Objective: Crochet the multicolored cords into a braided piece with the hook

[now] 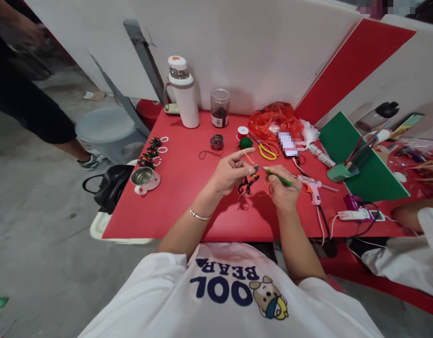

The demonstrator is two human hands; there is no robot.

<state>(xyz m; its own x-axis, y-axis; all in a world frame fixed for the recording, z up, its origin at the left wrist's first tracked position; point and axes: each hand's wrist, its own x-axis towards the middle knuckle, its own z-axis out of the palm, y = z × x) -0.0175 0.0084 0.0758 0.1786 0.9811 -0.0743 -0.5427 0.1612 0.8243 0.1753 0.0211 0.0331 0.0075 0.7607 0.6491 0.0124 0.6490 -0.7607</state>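
The left hand (228, 174) pinches a small multicoloured piece of yarn work (253, 177) between thumb and fingers, with the index finger stretched out above it and a strand of orange yarn (249, 158) running from that finger down to the piece. The right hand (283, 190) is closed around a green hook (280, 177), whose tip points left at the piece; whether the tip touches it I cannot tell. The piece thus sits between the two hands, right at the left thumb, its darker lower end hanging below the left fingers over the red table (188, 206). Loose thread trails beneath it.

Beyond the hands lie a multicoloured yarn ball (217, 142), a green yarn ball (246, 142) and yellow-handled scissors (267, 152). Just beside the right hand, to its right, is a pink glue gun (314, 188).
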